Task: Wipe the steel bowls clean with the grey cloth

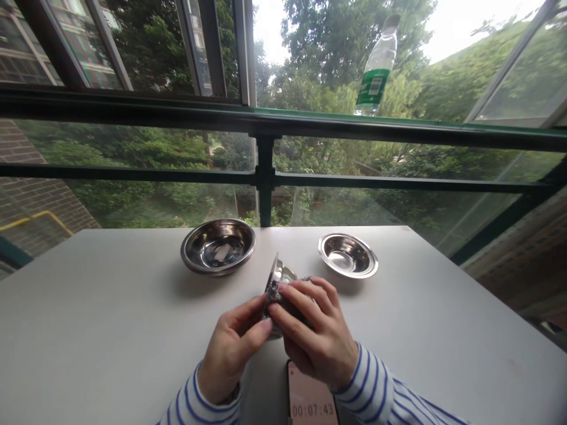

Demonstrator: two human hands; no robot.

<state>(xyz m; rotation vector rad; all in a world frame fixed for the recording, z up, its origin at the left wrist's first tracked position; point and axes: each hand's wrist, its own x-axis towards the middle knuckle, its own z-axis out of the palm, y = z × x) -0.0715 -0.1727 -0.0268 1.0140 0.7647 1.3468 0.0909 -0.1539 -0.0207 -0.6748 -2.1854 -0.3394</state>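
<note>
Between my hands a small shiny metal bowl (283, 273) is tipped on its side, its rim toward the left. My left hand (233, 339) pinches the near part of the rim between thumb and fingers. Against the bowl's outside, my right hand (316, 324) presses a dark grey, curly scouring pad (273, 291), which looks like steel wool. Its fingers cover most of the pad and part of the bowl.
A larger metal bowl (188, 254) stands at the back left of the white table (110, 330), a smaller one (325, 251) at the back right. A phone (310, 392) showing a timer lies below my right hand. A plastic bottle (376, 77) stands on the railing (177, 115).
</note>
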